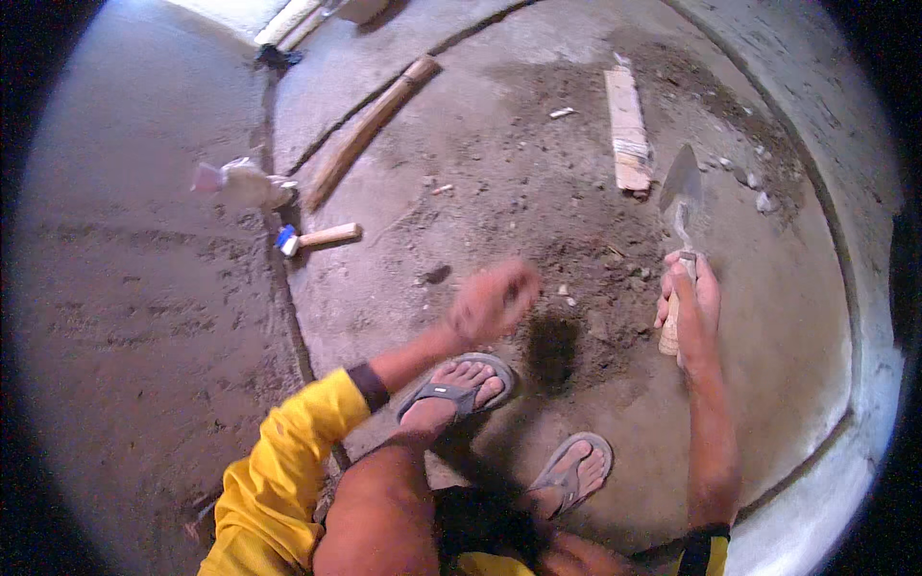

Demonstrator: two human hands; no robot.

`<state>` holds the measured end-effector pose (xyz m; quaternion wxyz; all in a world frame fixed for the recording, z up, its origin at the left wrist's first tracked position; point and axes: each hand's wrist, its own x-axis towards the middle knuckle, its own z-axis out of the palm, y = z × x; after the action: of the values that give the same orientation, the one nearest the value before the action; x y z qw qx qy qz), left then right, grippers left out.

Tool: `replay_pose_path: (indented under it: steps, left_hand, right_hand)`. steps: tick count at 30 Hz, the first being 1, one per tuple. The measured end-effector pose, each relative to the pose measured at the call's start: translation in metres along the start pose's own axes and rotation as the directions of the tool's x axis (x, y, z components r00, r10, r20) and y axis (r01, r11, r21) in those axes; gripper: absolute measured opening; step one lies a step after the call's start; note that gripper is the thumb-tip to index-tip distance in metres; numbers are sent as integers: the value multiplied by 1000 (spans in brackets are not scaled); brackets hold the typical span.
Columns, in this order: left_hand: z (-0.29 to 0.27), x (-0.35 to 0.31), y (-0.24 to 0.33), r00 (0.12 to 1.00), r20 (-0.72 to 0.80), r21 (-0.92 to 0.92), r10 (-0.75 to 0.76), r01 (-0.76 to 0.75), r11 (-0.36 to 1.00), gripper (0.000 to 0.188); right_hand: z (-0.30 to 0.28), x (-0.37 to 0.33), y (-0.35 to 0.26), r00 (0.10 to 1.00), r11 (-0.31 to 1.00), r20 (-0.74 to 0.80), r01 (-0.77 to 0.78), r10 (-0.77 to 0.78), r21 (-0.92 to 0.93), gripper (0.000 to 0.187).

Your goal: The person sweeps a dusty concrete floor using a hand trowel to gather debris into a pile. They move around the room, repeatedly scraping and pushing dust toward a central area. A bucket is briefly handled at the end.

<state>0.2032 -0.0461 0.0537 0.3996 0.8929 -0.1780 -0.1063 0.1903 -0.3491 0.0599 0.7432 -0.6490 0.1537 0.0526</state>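
Note:
In my right hand [701, 302] is a pointed trowel [684, 182], my fingers wrapped round its wooden handle. The metal blade points away from me, just right of a flat wooden board [626, 120] lying on the floor. My left hand [495, 302] hangs over the floor near my left foot, smeared by motion, so its fingers cannot be made out. Below and right of it spreads a patch of loose dirt [600, 278] with small stones in it.
A paintbrush [327, 236] with a wooden handle lies at the left, near a crumpled bag [248, 184]. Behind it rests a long wooden stick [375, 130]. The wall [869, 182] curves along the right. My sandalled feet [461, 394] stand close in front.

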Motion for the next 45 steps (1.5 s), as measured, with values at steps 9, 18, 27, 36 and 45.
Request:
replay_pose_path:
  steps: [9,18,27,36,45]
  left_hand:
    - [-20,-185,25,972,192,268,135,-184,946,18]
    - [-16,-329,40,739,390,96,-550,561,822,23]
    - [-27,-377,10,709,239,153,-663,647,747,29]
    - [-16,-383,-22,825,199,214,-529,490,845,27]
    - [10,-388,-42,911,133,220,-391,358,908,27]
  right_hand:
    - [112,38,-17,986,973,110,103,-128,209,25]
    - [163,17,0,925,952,333,252,-185,-172,22]
    - [194,-158,77,255,710,667,-344,701,-614,28]
    - [205,-167,164,145,697,691,-294,709,-654,26]
    - [160,-73,96,739,810,397,-339,544,-478,21]
